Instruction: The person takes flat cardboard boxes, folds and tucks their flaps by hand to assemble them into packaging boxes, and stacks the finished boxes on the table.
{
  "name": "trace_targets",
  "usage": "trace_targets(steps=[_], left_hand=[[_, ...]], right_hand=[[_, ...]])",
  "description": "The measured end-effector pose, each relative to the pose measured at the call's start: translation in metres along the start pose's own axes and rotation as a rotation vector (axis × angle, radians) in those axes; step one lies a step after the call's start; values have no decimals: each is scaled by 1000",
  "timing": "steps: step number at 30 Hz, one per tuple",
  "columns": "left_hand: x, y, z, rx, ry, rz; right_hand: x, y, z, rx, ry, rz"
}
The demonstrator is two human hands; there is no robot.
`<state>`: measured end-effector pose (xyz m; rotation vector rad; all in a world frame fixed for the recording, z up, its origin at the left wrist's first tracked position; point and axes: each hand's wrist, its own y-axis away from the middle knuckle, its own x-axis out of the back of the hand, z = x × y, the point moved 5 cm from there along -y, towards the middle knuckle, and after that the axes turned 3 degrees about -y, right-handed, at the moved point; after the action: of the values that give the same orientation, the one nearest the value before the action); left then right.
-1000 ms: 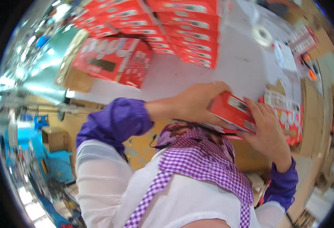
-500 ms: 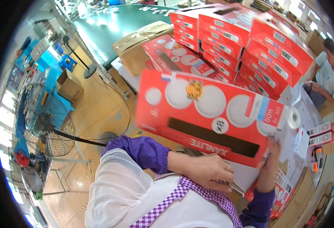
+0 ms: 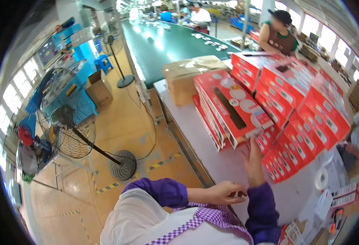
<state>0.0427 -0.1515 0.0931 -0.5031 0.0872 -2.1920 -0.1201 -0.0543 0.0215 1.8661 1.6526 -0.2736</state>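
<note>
Nearest me, at the lower centre of the frame, my left grip hangs before the checked apron, its fingers loosely curled around nothing. Slightly above and to the right, my right grip reaches out of a purple sleeve, fingers up against the near end of a red box; whether they clasp it or merely touch it, I cannot tell. That box lies slantwise above the centre of the frame, dark slot facing up, on top of a low pile of similar boxes on the pale bench. To its right rises a larger stack of red boxes, with a white tape roll below it at the lower right. Just behind the low pile, at the upper centre, sits a brown parcel. Farther off, a long green surface runs toward the top of the frame, and at the upper right a person in brown is behind the stack
</note>
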Motion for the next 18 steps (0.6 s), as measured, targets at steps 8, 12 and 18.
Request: trace_targets(steps=[8, 12, 18], left_hand=[[-15, -2, -78, 218, 46, 132], [-69, -19, -107, 320, 136, -141], [-144, -32, -110, 219, 107, -416]], right_hand=[[288, 101, -40, 740, 1324, 790], [480, 199, -44, 1017, 1452, 1098], [544, 322, -3, 384, 1771, 1722]])
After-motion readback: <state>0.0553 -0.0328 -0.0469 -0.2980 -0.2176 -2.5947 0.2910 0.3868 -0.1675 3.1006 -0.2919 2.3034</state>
